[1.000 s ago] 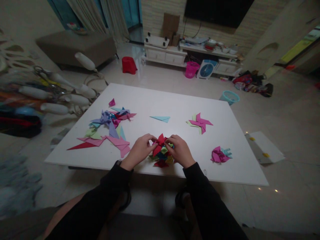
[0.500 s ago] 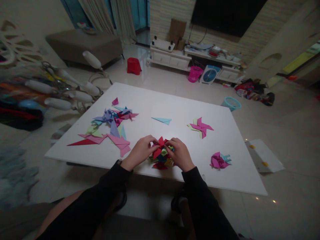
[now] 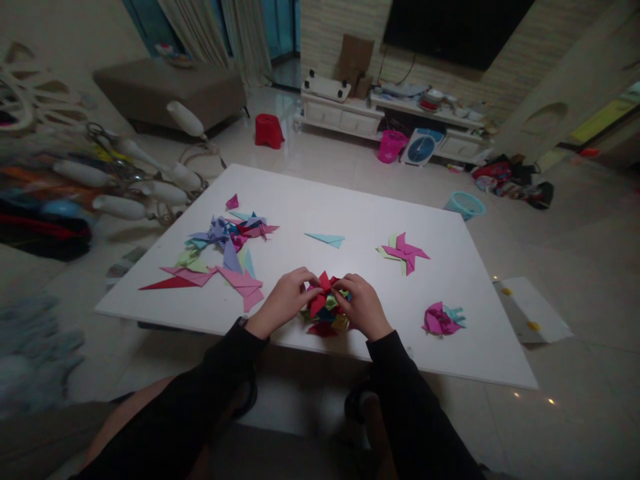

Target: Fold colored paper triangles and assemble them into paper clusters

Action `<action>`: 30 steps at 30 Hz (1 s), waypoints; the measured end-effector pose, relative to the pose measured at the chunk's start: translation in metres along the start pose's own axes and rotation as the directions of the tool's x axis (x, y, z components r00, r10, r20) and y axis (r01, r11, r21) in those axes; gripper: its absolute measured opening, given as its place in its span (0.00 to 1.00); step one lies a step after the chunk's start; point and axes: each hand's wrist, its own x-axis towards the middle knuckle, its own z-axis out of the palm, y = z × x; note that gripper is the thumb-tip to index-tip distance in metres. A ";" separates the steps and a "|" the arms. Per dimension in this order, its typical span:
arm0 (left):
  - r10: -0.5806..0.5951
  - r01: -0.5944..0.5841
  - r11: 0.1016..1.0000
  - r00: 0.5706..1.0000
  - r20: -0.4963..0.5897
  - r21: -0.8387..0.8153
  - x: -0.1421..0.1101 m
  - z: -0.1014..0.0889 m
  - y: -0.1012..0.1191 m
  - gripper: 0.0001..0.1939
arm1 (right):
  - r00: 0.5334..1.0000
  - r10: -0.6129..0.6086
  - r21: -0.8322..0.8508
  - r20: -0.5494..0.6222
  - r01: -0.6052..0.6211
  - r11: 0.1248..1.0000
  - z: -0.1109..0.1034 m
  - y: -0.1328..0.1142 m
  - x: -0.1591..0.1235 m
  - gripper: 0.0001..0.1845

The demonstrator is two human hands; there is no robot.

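Observation:
My left hand and my right hand meet over a small heap of folded coloured paper near the front edge of the white table. Both pinch a red folded paper piece that sticks up between the fingers. The fingers of both hands are curled closed on it. Black sleeves cover both forearms.
A pile of coloured paper triangles lies left on the table, a light blue triangle in the middle, a pink and green pinwheel right, and a pink crumpled cluster at the front right. A lamp with white bulbs stands left.
The hands stay on the red piece, their fingers shifting slightly closer together. The view has drifted a little; the paper on the table has not moved.

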 end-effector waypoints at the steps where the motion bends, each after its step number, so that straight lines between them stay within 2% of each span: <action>1: -0.004 0.004 1.000 1.000 0.001 -0.001 0.000 0.000 0.000 0.02 | 1.000 -0.002 0.000 0.002 0.002 1.000 0.000 0.000 0.000 0.05; 12: -0.015 0.014 0.999 1.000 -0.022 -0.033 0.000 -0.003 0.004 0.02 | 1.000 0.009 0.019 0.005 -0.009 1.000 -0.001 -0.001 0.000 0.05; 13: -0.017 0.016 0.999 1.000 -0.022 -0.037 0.000 -0.003 0.004 0.02 | 1.000 0.025 0.026 -0.015 -0.024 0.999 -0.002 0.000 0.000 0.06; 15: -0.021 0.020 0.999 1.000 -0.016 -0.041 0.000 -0.004 0.004 0.03 | 0.992 0.081 0.063 -0.099 -0.075 0.995 -0.005 0.001 0.000 0.16; 17: -0.024 0.024 0.999 1.000 -0.012 -0.039 0.000 -0.006 0.006 0.03 | 0.960 0.160 0.123 -0.230 -0.134 0.983 -0.007 0.000 0.001 0.26; 19: -0.027 0.027 0.999 1.000 -0.012 -0.037 0.000 -0.007 0.007 0.04 | 0.921 0.209 0.145 -0.328 -0.170 0.975 -0.008 -0.002 0.000 0.31; 21: -0.030 0.029 0.999 0.999 -0.017 -0.037 0.000 -0.008 0.007 0.04 | 0.942 0.174 0.070 -0.288 -0.160 0.985 -0.005 -0.005 0.000 0.29; 23: -0.028 0.027 0.999 0.999 -0.020 -0.035 0.000 -0.009 0.007 0.03 | 0.985 0.104 -0.047 -0.140 -0.112 0.993 0.001 -0.009 -0.001 0.23; 25: -0.025 0.024 0.999 0.999 -0.021 -0.033 0.000 -0.010 0.006 0.02 | 0.997 0.075 -0.104 -0.035 -0.078 0.991 0.007 -0.012 -0.002 0.16; 30: -0.027 0.026 0.999 0.999 -0.018 -0.047 -0.002 -0.013 0.005 0.03 | 0.994 0.101 -0.067 -0.044 -0.103 0.992 0.011 -0.014 -0.001 0.11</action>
